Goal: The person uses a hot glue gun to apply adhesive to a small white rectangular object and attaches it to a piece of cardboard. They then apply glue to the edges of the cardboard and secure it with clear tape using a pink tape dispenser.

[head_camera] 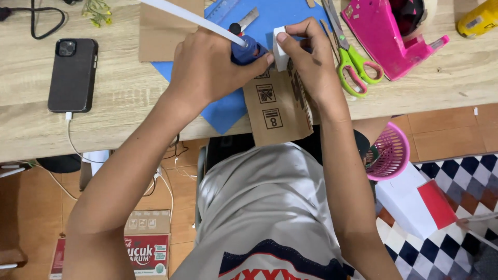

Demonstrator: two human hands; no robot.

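Observation:
My left hand (210,67) grips a blue glue gun (245,50) with a long white glue stick (187,16) running out of its back toward the upper left. The gun's tip points at a small white block (279,49) that my right hand (311,59) pinches between thumb and fingers. The block sits against the top of a brown cardboard piece (275,111) that hangs over the table's front edge. Both hands work above a blue sheet (228,111) on the wooden table (119,103).
A black phone (72,75) with a white cable lies at the left. Green-handled scissors (353,65) and a pink tape dispenser (389,36) lie at the right, a ruler (223,9) and a utility knife (244,22) behind. A pink basket (389,150) and a cardboard box (148,243) stand on the floor.

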